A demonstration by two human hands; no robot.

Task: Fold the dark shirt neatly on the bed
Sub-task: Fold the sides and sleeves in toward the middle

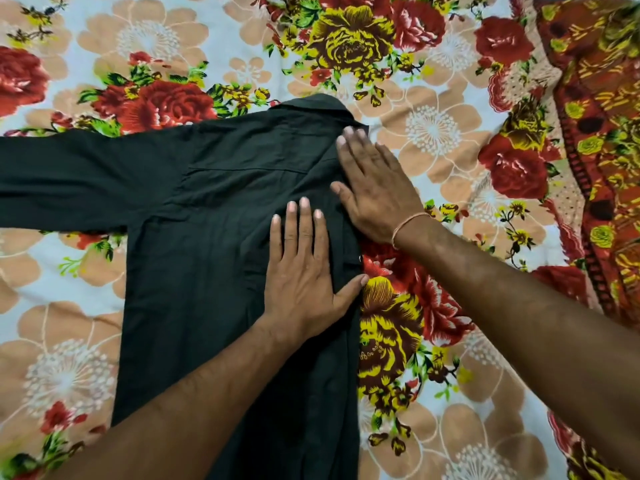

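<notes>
Nearest, at lower centre: left hand point(303, 268), flat, fingers straight and together, pressed on the dark shirt point(207, 220) just inside its right edge, thumb at the fold line. Just beyond, touching the same edge: right hand point(372, 188), likewise flat and open, fingertips near the collar point(322, 105), an orange thread point(408, 225) round the wrist. Hands close but apart, gripping nothing. Shirt spread over the floral bedsheet point(450, 140), one sleeve point(69, 178) stretched toward the left edge of the frame. Probably smoothing the folded right side: best done with palms swept outward along the crease, keeping the edge straight, before bringing in that sleeve. Farther off, upper right: a patterned orange cloth point(595, 98).
</notes>
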